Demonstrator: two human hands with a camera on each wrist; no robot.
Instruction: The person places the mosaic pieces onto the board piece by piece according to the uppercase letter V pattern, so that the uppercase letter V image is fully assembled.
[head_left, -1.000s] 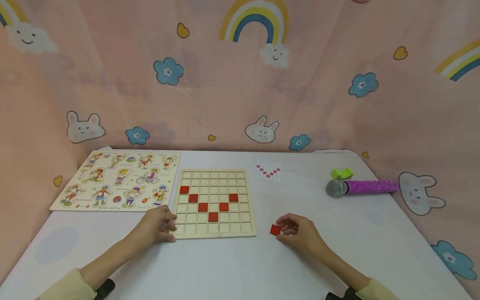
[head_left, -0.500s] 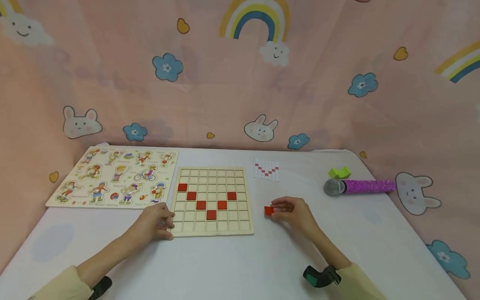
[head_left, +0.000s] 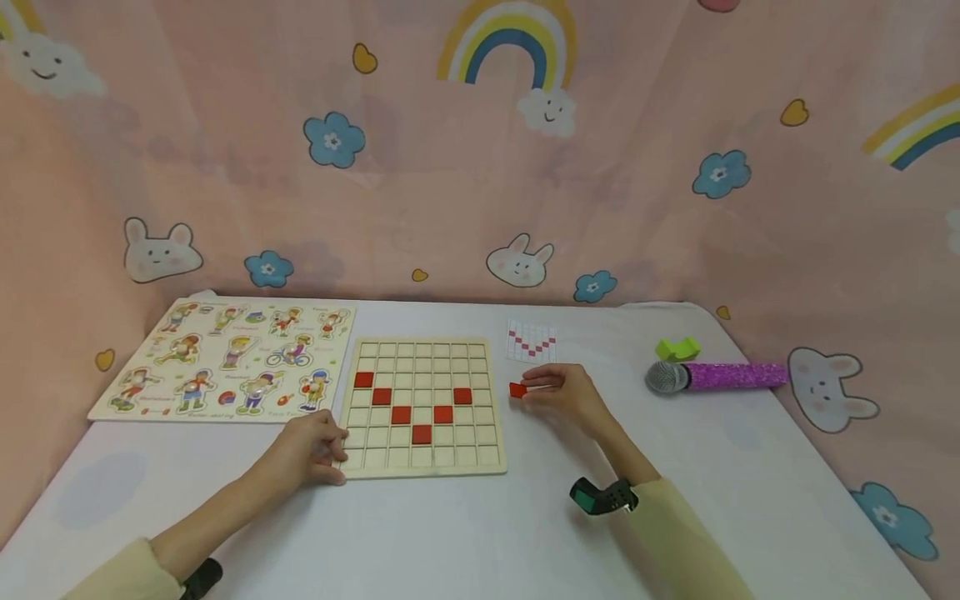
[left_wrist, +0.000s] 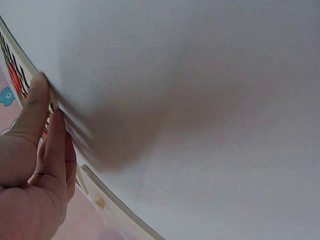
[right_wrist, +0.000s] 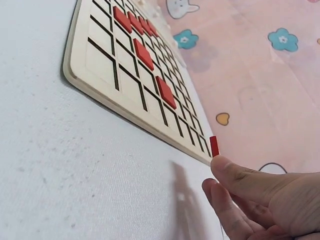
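A wooden grid board (head_left: 442,457) lies on the white table, with several red square tiles set in its cells in a V shape. At its near left corner my left hand (head_left: 309,450) holds the edge; in the left wrist view the thumb and fingers (left_wrist: 59,145) are at the board's side. My right hand (head_left: 572,400) pinches a loose red tile (head_left: 517,390) between thumb and fingers, just right of the board's right edge. In the right wrist view that tile (right_wrist: 214,146) shows edge-on past the thumb, close to the board's corner.
A card (head_left: 532,342) with a printed red V pattern lies behind the right hand. On the left is a picture puzzle board (head_left: 225,358). A purple microphone (head_left: 731,376) and a bright green piece (head_left: 678,349) lie at the right. Behind the table hangs a pink printed cloth (head_left: 645,208).
My right hand has moved away from me and left with the red tile, up along the board's right side. The left hand stays at the board's edge.
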